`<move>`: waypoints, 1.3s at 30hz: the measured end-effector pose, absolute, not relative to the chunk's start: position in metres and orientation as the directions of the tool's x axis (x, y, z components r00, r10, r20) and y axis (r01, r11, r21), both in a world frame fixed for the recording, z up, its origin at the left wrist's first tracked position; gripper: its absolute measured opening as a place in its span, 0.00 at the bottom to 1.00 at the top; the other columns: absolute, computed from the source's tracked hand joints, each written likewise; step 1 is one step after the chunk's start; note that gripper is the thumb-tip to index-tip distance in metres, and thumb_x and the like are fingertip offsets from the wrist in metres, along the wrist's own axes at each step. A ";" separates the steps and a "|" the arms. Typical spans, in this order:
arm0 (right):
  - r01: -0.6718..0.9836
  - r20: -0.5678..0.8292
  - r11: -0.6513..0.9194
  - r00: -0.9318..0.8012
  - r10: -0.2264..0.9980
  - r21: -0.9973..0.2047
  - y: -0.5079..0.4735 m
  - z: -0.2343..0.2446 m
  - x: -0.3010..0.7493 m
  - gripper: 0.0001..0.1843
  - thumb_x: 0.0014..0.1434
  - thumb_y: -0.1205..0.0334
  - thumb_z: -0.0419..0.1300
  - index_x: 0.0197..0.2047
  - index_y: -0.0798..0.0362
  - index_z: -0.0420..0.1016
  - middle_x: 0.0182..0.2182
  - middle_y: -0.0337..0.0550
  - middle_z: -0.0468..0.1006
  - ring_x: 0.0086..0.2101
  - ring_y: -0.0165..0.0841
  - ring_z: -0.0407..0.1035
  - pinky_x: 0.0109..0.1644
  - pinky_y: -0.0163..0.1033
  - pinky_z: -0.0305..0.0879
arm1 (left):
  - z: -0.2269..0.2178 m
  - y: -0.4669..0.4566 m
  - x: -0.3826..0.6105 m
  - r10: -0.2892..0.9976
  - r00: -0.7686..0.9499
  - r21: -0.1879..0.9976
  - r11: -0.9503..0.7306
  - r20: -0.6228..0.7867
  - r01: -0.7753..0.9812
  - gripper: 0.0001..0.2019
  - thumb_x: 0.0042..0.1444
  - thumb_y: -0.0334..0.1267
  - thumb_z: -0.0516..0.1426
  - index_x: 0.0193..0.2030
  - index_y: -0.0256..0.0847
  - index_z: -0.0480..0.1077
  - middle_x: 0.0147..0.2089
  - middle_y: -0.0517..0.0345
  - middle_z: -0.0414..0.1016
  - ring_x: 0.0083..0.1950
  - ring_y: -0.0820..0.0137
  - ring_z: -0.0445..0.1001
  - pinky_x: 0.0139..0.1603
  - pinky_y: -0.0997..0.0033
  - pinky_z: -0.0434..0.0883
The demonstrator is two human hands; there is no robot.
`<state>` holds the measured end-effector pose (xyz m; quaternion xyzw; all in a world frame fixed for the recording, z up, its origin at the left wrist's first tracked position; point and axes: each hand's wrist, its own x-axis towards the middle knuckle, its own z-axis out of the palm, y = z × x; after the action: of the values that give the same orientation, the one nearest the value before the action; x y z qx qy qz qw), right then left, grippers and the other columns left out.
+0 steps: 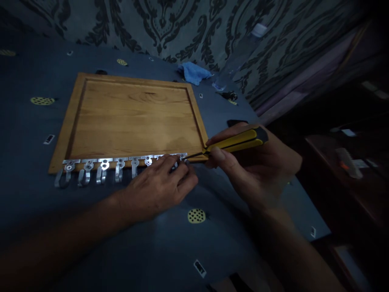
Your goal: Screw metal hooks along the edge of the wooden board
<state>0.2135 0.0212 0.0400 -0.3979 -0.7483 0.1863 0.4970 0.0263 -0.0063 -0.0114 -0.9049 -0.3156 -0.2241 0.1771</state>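
Note:
In my right hand point(243, 162) is a screwdriver point(237, 142) with a yellow and black handle, held between thumb and fingers. Its thin shaft points left, the tip at the right end of a metal hook rail point(105, 164). The rail, with several silver hooks, lies along the near edge of a framed wooden board point(136, 117). Across the rail's right part lies my left hand point(164, 178), fingers curled on it close to the screwdriver tip. Those fingers hide some of the hooks. Whether a screw sits under the tip is too small to tell.
A blue cloth point(196, 73) and a clear plastic bottle point(237, 59) stand by the patterned wall behind the board. Small dark items lie right of the board. The blue table covering point(170, 251) ends at the right, beside a dark brown piece of furniture point(343, 174).

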 end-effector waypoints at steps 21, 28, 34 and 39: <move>0.361 0.586 0.636 -0.250 0.771 -0.682 0.029 0.039 0.216 0.03 0.61 0.64 0.68 0.37 0.45 0.80 0.29 0.36 0.78 0.25 0.31 0.70 0.27 0.41 0.66 | -0.013 -0.007 0.026 0.494 0.698 -0.166 -0.743 0.519 0.649 0.10 0.68 0.26 0.51 0.51 0.30 0.71 0.45 0.46 0.80 0.52 0.55 0.81 0.54 0.57 0.79; 0.384 0.587 0.662 -0.308 0.749 -0.643 0.030 0.041 0.220 0.05 0.59 0.59 0.72 0.37 0.44 0.79 0.32 0.37 0.80 0.27 0.33 0.73 0.28 0.43 0.67 | -0.012 -0.007 0.026 0.492 0.702 -0.173 -0.743 0.515 0.647 0.10 0.68 0.26 0.50 0.50 0.31 0.71 0.43 0.48 0.79 0.51 0.56 0.80 0.55 0.58 0.79; 0.545 0.652 0.634 -0.196 0.733 -0.549 0.025 0.035 0.216 0.07 0.59 0.57 0.72 0.35 0.45 0.78 0.27 0.35 0.76 0.24 0.32 0.70 0.27 0.43 0.66 | -0.012 -0.006 0.026 0.486 0.697 -0.170 -0.743 0.527 0.647 0.10 0.68 0.26 0.50 0.50 0.31 0.71 0.43 0.48 0.80 0.49 0.57 0.81 0.54 0.60 0.78; 0.571 0.653 0.614 -0.170 0.738 -0.545 0.025 0.031 0.214 0.06 0.59 0.58 0.71 0.34 0.45 0.78 0.27 0.35 0.77 0.23 0.31 0.70 0.28 0.42 0.69 | -0.013 -0.006 0.027 0.485 0.681 -0.154 -0.742 0.548 0.652 0.10 0.68 0.26 0.51 0.50 0.31 0.71 0.44 0.47 0.80 0.49 0.56 0.81 0.53 0.59 0.79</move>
<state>0.2140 0.0248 0.0313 -0.4309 -0.7598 0.0869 0.4791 0.0267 -0.0060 -0.0132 -0.9008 -0.3156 -0.2444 0.1708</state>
